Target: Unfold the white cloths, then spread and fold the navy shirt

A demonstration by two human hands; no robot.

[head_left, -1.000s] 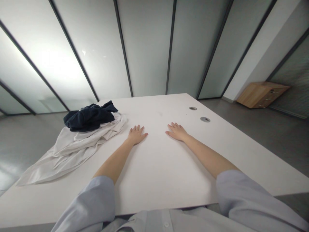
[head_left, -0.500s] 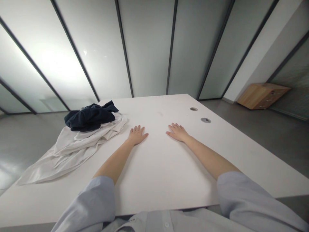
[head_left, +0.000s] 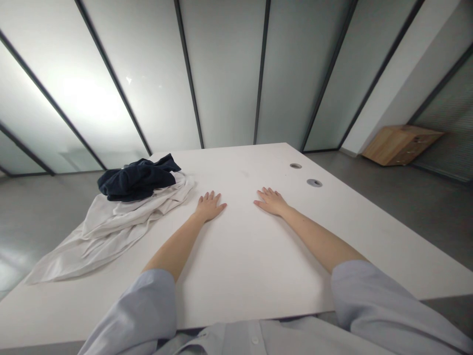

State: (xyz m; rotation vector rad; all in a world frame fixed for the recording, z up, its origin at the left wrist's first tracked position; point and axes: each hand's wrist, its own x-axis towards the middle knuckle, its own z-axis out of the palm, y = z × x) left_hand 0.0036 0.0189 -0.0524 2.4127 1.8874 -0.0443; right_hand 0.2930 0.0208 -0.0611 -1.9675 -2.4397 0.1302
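Palm down on the white table (head_left: pixel 236 266), my left hand (head_left: pixel 210 206) lies flat with its fingers spread. My right hand (head_left: pixel 271 201) rests flat on the same surface a short way to the right, fingers also apart. Neither holds anything. To the left of my left hand lies a crumpled white cloth (head_left: pixel 114 229), draped toward the table's left edge. A bunched dark navy cloth (head_left: pixel 138 180) sits on top of its far end. Whether these are garments I cannot tell for sure.
Two round cable grommets, a far one (head_left: pixel 295 166) and a nearer one (head_left: pixel 314 183), are set in the table's right side. Behind the table stands a frosted glass partition (head_left: pixel 225 74) with dark frames. A wooden cabinet (head_left: pixel 401 144) is on the floor at the right.
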